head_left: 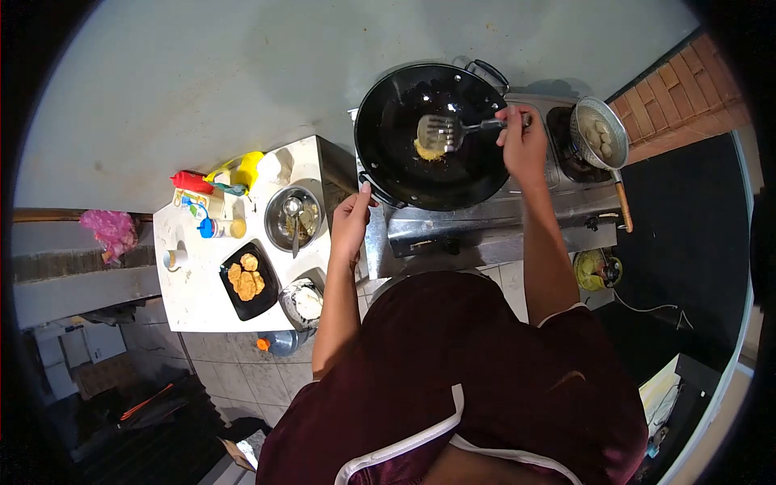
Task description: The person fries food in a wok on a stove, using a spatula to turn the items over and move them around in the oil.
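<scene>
A large black wok sits on the stove, tilted slightly in view. My left hand is closed on the wok's near left handle. In my right hand is the handle of a slotted metal spatula, whose head is inside the wok. Under and beside the spatula's head lies a small yellow piece of food; whether it rests partly on the spatula I cannot tell.
On the white table at left stand a black plate of fried pieces, a metal bowl, a bowl of white stuff and bottles. A strainer pot with a wooden handle is at right.
</scene>
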The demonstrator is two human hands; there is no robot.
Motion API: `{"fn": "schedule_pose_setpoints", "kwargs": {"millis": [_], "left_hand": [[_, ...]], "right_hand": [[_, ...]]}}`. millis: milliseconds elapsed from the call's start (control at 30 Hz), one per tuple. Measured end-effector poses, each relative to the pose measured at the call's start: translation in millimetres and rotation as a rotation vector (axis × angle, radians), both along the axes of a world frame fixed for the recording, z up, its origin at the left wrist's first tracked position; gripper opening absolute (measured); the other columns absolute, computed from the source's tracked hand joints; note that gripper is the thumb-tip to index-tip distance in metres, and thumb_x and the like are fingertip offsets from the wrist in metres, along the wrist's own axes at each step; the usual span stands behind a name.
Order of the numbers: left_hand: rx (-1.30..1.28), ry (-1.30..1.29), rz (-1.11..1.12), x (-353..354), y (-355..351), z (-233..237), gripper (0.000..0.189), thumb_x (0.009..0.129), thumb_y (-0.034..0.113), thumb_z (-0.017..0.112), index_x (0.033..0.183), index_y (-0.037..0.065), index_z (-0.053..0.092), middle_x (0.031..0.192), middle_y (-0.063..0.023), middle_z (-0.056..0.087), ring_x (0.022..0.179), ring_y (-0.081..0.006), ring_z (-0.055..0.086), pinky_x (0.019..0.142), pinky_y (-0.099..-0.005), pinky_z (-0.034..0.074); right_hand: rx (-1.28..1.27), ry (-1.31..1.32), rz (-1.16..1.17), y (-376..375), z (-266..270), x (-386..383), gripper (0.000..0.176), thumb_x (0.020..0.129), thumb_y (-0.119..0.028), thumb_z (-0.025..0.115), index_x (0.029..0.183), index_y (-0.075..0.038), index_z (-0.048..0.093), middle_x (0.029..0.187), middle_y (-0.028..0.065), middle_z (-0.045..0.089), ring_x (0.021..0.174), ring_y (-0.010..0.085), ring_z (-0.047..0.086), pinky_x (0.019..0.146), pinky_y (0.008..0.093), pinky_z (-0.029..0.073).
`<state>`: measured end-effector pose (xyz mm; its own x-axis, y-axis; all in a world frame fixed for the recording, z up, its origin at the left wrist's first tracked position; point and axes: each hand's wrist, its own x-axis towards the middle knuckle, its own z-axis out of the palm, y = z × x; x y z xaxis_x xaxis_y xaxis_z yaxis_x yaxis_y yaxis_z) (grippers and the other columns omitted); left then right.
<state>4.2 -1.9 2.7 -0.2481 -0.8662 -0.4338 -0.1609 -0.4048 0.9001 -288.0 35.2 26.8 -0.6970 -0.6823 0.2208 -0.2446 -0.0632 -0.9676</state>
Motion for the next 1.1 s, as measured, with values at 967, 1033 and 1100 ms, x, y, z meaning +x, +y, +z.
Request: {"fn": "schedule_pose_setpoints", "kwargs": {"millis": [967,1033,1100], "left_hand": [[-0.015,-0.011,0.057,2,-10,0,0.043,0.090,0.043,0.054,0.069,0.006,0.060,0.054,0.0064,0.035,0.052,-0.0049,0.030,0.049,-0.0228,0.021],[0.002,0.010,0.061,6,-13,-3,0.044,0.090,0.045,0.053,0.069,0.006,0.060,0.054,0.0063,0.034,0.051,-0.0052,0.029,0.049,-0.0226,0.021],[-0.002,0.003,0.066,6,-15,-3,0.045,0.090,0.045,0.053,0.069,0.006,0.060,0.054,0.0063,0.034,0.051,-0.0053,0.029,0.049,-0.0225,0.021]], "right_hand": [[0.038,0.309,-0.142,-7,15,13,0.024,0.092,-0.023,0.053,0.093,0.001,0.055,0.072,0.0102,0.064,0.061,0.0197,0.061,0.059,0.0304,0.046],[0.023,0.331,-0.156,-4,14,13,0.024,0.092,-0.023,0.053,0.093,0.001,0.055,0.072,0.0096,0.064,0.061,0.0179,0.060,0.059,0.0293,0.045],[0.006,0.353,-0.171,-3,13,13,0.025,0.092,-0.023,0.053,0.093,0.001,0.055,0.073,0.0090,0.064,0.061,0.0161,0.060,0.059,0.0282,0.045]]}}
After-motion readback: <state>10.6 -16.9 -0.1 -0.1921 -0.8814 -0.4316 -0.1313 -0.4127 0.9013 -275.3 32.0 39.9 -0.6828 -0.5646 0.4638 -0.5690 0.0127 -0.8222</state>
